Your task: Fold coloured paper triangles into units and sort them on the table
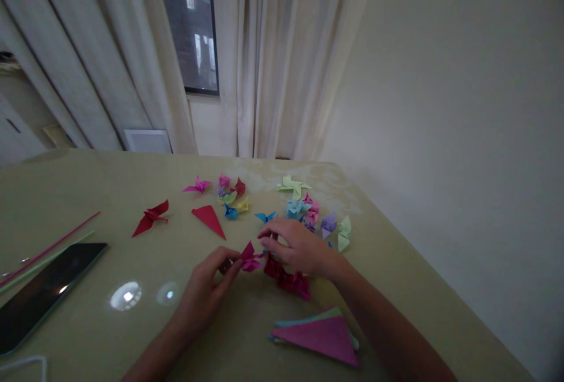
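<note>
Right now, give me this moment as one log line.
left hand: pinches small magenta folded-paper figure | right hand: palm down over dark red folded-paper pieces | near: stack of triangular coloured paper sheets

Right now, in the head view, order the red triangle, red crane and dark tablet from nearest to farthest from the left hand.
1. red triangle, just beyond the left hand, which pinches a magenta fold.
2. red crane, farther back and left.
3. dark tablet, far left, near side.
</note>
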`<state>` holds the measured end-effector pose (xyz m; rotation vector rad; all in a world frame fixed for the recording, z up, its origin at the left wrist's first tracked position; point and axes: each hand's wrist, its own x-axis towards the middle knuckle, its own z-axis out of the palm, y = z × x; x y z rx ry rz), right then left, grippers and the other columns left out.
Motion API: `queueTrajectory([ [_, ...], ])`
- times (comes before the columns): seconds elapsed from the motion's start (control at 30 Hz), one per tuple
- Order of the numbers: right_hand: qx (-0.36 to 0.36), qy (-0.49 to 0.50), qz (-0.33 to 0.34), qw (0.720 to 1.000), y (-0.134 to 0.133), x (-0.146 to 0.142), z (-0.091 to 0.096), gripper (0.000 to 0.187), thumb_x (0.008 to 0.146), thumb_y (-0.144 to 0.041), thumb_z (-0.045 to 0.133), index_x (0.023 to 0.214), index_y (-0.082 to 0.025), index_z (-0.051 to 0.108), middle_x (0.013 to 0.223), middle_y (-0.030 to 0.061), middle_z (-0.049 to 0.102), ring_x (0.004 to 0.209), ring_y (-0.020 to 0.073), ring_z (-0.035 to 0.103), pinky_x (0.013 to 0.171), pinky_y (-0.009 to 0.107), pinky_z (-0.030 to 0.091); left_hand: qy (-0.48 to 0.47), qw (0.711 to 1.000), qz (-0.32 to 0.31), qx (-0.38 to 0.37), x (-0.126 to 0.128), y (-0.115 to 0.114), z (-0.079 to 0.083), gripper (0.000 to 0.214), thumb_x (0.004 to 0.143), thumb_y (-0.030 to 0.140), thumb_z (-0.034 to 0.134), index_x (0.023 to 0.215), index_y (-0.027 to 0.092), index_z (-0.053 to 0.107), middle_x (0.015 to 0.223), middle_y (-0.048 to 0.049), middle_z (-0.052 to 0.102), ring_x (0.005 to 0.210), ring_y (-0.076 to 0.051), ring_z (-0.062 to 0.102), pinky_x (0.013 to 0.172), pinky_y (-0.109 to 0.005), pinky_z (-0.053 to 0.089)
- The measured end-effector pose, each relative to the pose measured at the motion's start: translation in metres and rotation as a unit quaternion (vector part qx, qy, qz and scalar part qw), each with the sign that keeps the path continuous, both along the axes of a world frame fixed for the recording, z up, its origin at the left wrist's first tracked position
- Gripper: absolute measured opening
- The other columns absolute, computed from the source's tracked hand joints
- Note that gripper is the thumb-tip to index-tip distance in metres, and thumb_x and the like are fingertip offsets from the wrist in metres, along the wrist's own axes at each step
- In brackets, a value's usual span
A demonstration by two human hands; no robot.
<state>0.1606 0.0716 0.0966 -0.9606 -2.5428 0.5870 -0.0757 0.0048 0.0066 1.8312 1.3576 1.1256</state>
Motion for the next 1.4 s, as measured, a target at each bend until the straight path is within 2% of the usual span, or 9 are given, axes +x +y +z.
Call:
queueTrajectory([
  [0.1,-0.048,0.011,0.065,0.997,-0.012,-0.006,0.006,0.022,0.102,-0.036,0.067,0.117,-0.021,0.072,0.106,0.0044,0.076,0.097,0.0183,0.069,0.088,0.026,0.048,-0.079,0.994,-0.049,-0.059,0.004,-0.001,0.001,0.033,0.099,0.053,0.058,0.100,0.022,0.071,0.092,-0.0053,0.075,0.084,-0.021,0.071,0.076,-0.030,0.056],
  [0.33,-0.077,0.048,0.044,0.995,-0.014,-0.008,0.000,0.030,0.098,-0.021,0.069,0.127,-0.021,0.068,0.101,0.0027,0.078,0.089,0.0168,0.072,0.082,0.023,0.049,-0.106,0.988,-0.069,-0.087,0.005,0.002,-0.003,0.044,0.097,0.060,0.057,0.104,0.020,0.072,0.093,-0.0081,0.076,0.084,-0.022,0.071,0.075,-0.032,0.058],
  [0.47,-0.021,0.051,-0.007,0.998,-0.006,-0.001,0.005,0.031,0.093,-0.009,0.064,0.121,-0.020,0.071,0.103,0.0046,0.077,0.090,0.0176,0.070,0.082,0.025,0.048,0.076,0.996,0.052,-0.006,-0.007,0.008,-0.017,0.050,0.101,0.055,0.046,0.130,0.021,0.067,0.122,-0.0130,0.075,0.111,-0.029,0.070,0.097,-0.045,0.056],
  [0.63,-0.009,0.022,-0.095,0.995,0.014,0.037,0.018,0.022,0.088,-0.004,0.064,0.105,-0.016,0.073,0.094,0.0036,0.075,0.084,0.0168,0.068,0.078,0.025,0.046,0.347,0.926,0.135,0.060,-0.025,0.018,-0.033,0.057,0.102,0.044,0.035,0.150,0.020,0.055,0.155,-0.0137,0.056,0.144,-0.033,0.049,0.119,-0.057,0.034],
  [0.77,0.000,-0.058,-0.128,0.990,0.025,0.062,0.019,0.014,0.085,-0.005,0.068,0.091,-0.018,0.071,0.081,-0.0001,0.070,0.073,0.0150,0.062,0.067,0.024,0.038,0.364,0.923,0.114,0.045,-0.028,0.022,-0.035,0.058,0.103,0.045,0.033,0.146,0.015,0.057,0.144,-0.0172,0.063,0.133,-0.032,0.058,0.113,-0.052,0.042],
  [0.93,0.038,-0.087,-0.155,0.983,0.034,0.058,0.003,0.012,0.085,-0.006,0.067,0.087,-0.018,0.069,0.081,0.0004,0.068,0.073,0.0151,0.059,0.066,0.024,0.034,0.318,0.943,0.088,0.039,-0.029,0.020,-0.028,0.041,0.101,0.052,0.043,0.109,0.022,0.071,0.105,-0.0100,0.071,0.101,-0.028,0.068,0.095,-0.043,0.054],
  [1.13,0.035,-0.122,-0.137,0.982,0.038,0.052,-0.011,0.005,0.088,-0.016,0.073,0.085,-0.016,0.069,0.083,0.0030,0.068,0.075,0.0176,0.058,0.065,0.026,0.032,0.322,0.938,0.126,0.036,-0.035,0.019,-0.024,0.037,0.103,0.035,0.038,0.120,0.020,0.068,0.122,-0.0118,0.070,0.108,-0.027,0.067,0.098,-0.039,0.054],
  [1.27,0.049,-0.085,-0.137,0.986,0.032,0.048,0.000,0.006,0.093,-0.015,0.069,0.087,-0.016,0.069,0.082,0.0025,0.068,0.075,0.0164,0.058,0.068,0.026,0.034,0.395,0.910,0.127,0.003,-0.039,0.021,-0.022,0.045,0.103,0.019,0.031,0.129,0.016,0.067,0.120,-0.0148,0.071,0.109,-0.030,0.067,0.094,-0.041,0.053],
  [1.4,0.054,-0.044,-0.127,0.990,0.018,0.036,0.013,0.007,0.096,-0.017,0.070,0.089,-0.016,0.069,0.083,0.0015,0.068,0.074,0.0150,0.058,0.068,0.025,0.036,0.413,0.898,0.147,-0.031,-0.042,0.021,-0.015,0.041,0.105,0.020,0.032,0.124,0.015,0.068,0.119,-0.0154,0.071,0.106,-0.028,0.069,0.092,-0.038,0.053],
])
